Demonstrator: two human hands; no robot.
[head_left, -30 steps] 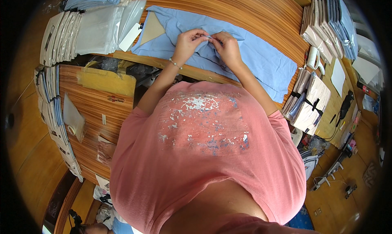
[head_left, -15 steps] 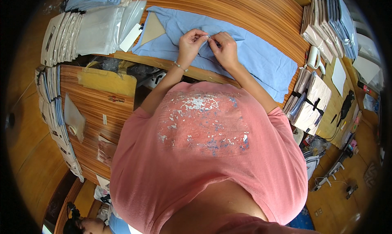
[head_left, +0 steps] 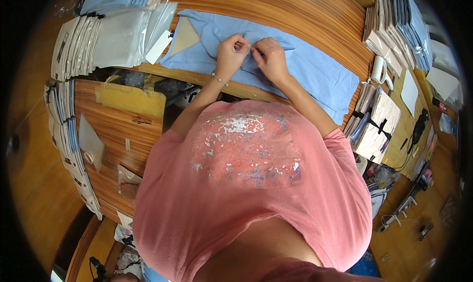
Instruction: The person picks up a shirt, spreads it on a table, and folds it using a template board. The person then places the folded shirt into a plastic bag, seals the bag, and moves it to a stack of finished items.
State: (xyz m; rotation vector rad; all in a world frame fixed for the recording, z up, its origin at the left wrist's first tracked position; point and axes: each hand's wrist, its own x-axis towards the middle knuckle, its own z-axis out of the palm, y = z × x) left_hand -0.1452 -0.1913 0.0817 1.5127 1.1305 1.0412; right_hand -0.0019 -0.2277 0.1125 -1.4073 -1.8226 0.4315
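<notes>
A light blue cloth garment (head_left: 318, 75) lies spread along the wooden table, partly creased and folded over itself. A beige triangular patch (head_left: 186, 37) shows at its left end. Over the middle of the cloth, my left hand (head_left: 232, 54), with a beaded bracelet on the wrist, is closed in a pinch. My right hand (head_left: 272, 60) pinches close beside it, thumb against forefinger. The two sets of fingertips are almost touching. A tiny pale bit shows between them, too small to name.
Clear plastic bags (head_left: 123, 38) and packed garments (head_left: 74, 48) lie to the left, with a white card (head_left: 158, 46) near the cloth. At the right are stacked packages (head_left: 387, 33), a white-handled tool (head_left: 378, 70) and a tied bundle (head_left: 378, 127). A person (head_left: 123, 278) shows at lower left.
My left fingers have curled in and drawn slightly away from the right fingertips. The garment stays in place. The person at lower left has sunk mostly out of view.
</notes>
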